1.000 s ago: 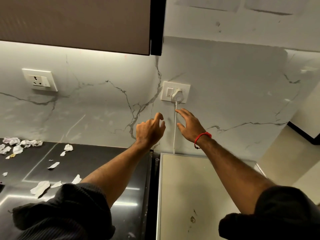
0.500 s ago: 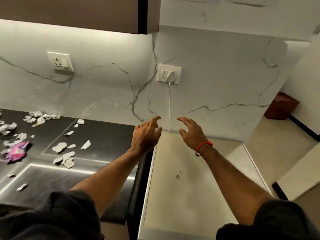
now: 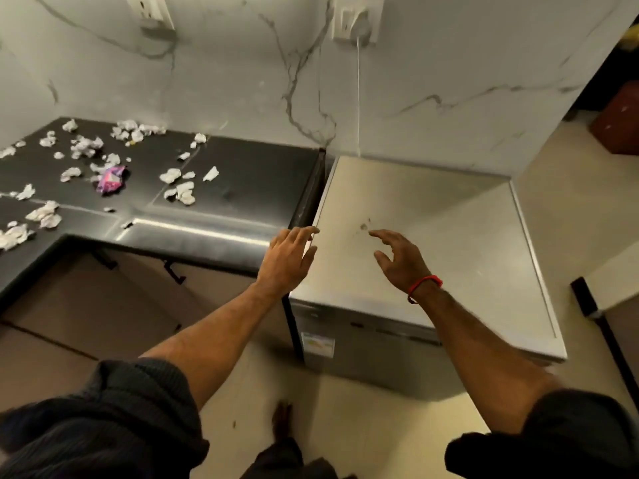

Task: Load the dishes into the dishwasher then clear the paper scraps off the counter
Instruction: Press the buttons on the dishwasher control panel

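Note:
A silver freestanding dishwasher [image 3: 460, 243] stands to the right of the black counter [image 3: 249, 174], its door closed. My left hand [image 3: 288, 259] hovers over the dishwasher's near left top edge, fingers loose and holding nothing. My right hand [image 3: 401, 259], with a red thread at the wrist, floats above the dishwasher top with fingers spread and slightly bent, empty. Several white paper scraps [image 3: 181, 190] lie scattered over the counter's left part, along with a purple wrapper [image 3: 110, 179]. No dishes are in view.
A white cord [image 3: 358, 98] runs from a wall socket [image 3: 358, 19] down behind the dishwasher. A second socket [image 3: 150, 12] is on the marble wall. Cabinet doors with dark handles [image 3: 173, 271] sit under the counter. A brown box [image 3: 619, 122] stands on the floor far right.
Both hands came down from the wall socket to just above the dishwasher top. The view tilted downward, bringing in the dishwasher front, the floor and more of the counter.

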`<action>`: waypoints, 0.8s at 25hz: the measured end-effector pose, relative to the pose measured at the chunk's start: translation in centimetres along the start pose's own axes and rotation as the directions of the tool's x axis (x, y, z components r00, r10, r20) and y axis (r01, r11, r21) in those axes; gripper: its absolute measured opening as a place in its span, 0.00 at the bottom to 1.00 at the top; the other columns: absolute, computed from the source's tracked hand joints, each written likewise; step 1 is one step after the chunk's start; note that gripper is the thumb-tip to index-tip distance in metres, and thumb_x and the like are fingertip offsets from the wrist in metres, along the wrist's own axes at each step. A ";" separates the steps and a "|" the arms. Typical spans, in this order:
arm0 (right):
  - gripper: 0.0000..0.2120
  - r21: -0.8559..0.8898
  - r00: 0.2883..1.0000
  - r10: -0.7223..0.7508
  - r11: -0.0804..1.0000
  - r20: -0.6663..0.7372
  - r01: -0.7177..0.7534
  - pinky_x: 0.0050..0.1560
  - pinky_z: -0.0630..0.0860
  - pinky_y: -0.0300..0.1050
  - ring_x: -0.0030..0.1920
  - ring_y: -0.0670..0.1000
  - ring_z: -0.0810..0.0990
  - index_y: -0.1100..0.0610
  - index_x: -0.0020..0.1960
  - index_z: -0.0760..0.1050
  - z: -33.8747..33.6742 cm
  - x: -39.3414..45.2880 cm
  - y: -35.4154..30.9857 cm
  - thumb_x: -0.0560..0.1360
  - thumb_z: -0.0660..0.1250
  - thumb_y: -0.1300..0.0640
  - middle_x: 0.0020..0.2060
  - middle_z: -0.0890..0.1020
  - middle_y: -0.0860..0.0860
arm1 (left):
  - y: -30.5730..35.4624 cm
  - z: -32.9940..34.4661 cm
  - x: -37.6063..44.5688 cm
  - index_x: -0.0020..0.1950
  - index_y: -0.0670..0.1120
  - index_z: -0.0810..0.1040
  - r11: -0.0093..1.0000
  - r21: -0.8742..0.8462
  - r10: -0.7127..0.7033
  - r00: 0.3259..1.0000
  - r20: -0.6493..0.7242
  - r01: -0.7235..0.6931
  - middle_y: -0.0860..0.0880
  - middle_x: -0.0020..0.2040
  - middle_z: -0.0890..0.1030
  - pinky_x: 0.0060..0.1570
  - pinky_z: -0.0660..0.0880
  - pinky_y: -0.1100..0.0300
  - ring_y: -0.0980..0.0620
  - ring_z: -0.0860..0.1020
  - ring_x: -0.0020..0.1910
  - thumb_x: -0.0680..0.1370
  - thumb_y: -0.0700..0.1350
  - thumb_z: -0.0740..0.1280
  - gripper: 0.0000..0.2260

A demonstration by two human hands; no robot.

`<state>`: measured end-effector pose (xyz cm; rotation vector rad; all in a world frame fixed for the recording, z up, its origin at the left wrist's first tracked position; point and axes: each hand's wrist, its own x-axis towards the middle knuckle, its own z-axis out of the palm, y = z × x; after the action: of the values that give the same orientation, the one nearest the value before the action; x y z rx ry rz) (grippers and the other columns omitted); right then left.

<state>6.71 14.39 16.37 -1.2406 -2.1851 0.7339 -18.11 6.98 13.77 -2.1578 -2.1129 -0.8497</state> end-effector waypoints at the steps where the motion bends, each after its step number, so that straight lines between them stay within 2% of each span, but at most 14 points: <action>1: 0.21 0.004 0.999 0.020 1.000 0.034 -0.021 0.69 0.69 0.48 0.65 0.54 0.75 0.57 0.68 0.75 1.3 -1.7 0.2 0.76 0.67 0.66 0.66 0.77 0.55 | -0.2 0.2 -1.9 0.67 0.50 0.73 1.000 0.025 -0.013 0.999 0.040 0.012 0.48 0.63 0.77 0.59 0.73 0.46 0.45 0.73 0.60 0.81 0.46 0.65 0.14; 4: 0.22 -0.019 0.987 0.044 0.999 0.154 -0.041 0.72 0.62 0.42 0.70 0.55 0.71 0.56 0.69 0.73 4.4 -5.2 0.8 0.76 0.66 0.66 0.68 0.75 0.56 | -1.1 1.0 -5.7 0.66 0.52 0.75 0.992 0.119 -0.071 0.980 0.188 0.049 0.51 0.70 0.71 0.64 0.69 0.46 0.46 0.67 0.67 0.82 0.47 0.65 0.12; 7: 0.25 -0.072 0.963 0.116 0.992 0.245 -0.101 0.75 0.58 0.43 0.74 0.54 0.65 0.53 0.73 0.69 7.8 -7.1 1.0 0.76 0.65 0.63 0.73 0.69 0.55 | -3.1 2.8 -8.0 0.75 0.54 0.66 0.979 0.187 -0.157 0.895 0.418 0.084 0.52 0.80 0.59 0.71 0.62 0.42 0.44 0.58 0.76 0.84 0.48 0.61 0.19; 9: 0.29 -0.172 0.948 0.165 0.978 0.270 -0.122 0.77 0.57 0.48 0.76 0.54 0.61 0.53 0.75 0.65 10.3 -7.9 1.5 0.76 0.66 0.61 0.76 0.65 0.54 | -4.7 3.9 -8.9 0.79 0.54 0.61 0.982 0.176 -0.141 0.859 0.492 0.061 0.54 0.82 0.54 0.72 0.59 0.40 0.45 0.57 0.77 0.83 0.46 0.62 0.24; 12: 0.31 -0.248 0.941 0.223 0.956 0.254 -0.160 0.77 0.49 0.52 0.79 0.54 0.54 0.53 0.76 0.63 12.5 -9.1 2.3 0.75 0.64 0.65 0.78 0.59 0.51 | -6.1 5.2 -9.8 0.79 0.55 0.61 0.987 0.158 -0.080 0.897 0.436 0.011 0.55 0.82 0.56 0.70 0.62 0.41 0.47 0.63 0.75 0.82 0.46 0.64 0.26; 14: 0.31 -0.235 0.957 0.211 0.958 0.198 -0.163 0.77 0.48 0.53 0.79 0.53 0.54 0.52 0.75 0.65 13.1 -9.3 2.8 0.74 0.62 0.69 0.78 0.61 0.50 | -7.1 6.0 -10.1 0.78 0.56 0.64 0.989 0.147 -0.031 0.933 0.359 -0.024 0.56 0.81 0.59 0.68 0.65 0.42 0.45 0.65 0.73 0.80 0.50 0.67 0.27; 16: 0.31 -0.196 0.974 0.200 0.965 0.107 -0.176 0.78 0.47 0.51 0.79 0.52 0.55 0.51 0.74 0.67 13.9 -9.8 3.3 0.74 0.62 0.70 0.77 0.63 0.49 | -8.1 7.1 -11.1 0.79 0.57 0.61 0.989 0.132 0.025 0.950 0.312 -0.070 0.57 0.81 0.57 0.66 0.67 0.44 0.44 0.64 0.72 0.77 0.53 0.71 0.33; 20: 0.30 -0.067 0.973 0.165 0.982 -0.161 -0.178 0.79 0.43 0.51 0.78 0.47 0.54 0.52 0.72 0.70 16.9 -10.8 3.7 0.73 0.62 0.71 0.76 0.65 0.49 | -9.5 10.3 -12.8 0.81 0.56 0.56 0.990 0.092 0.090 0.983 0.162 -0.105 0.56 0.82 0.52 0.62 0.62 0.53 0.45 0.60 0.73 0.73 0.56 0.74 0.42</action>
<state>2.50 3.18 -0.14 -1.4907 -2.0172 0.5987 -22.47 -0.21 -3.28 -2.3243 -2.0454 -0.5707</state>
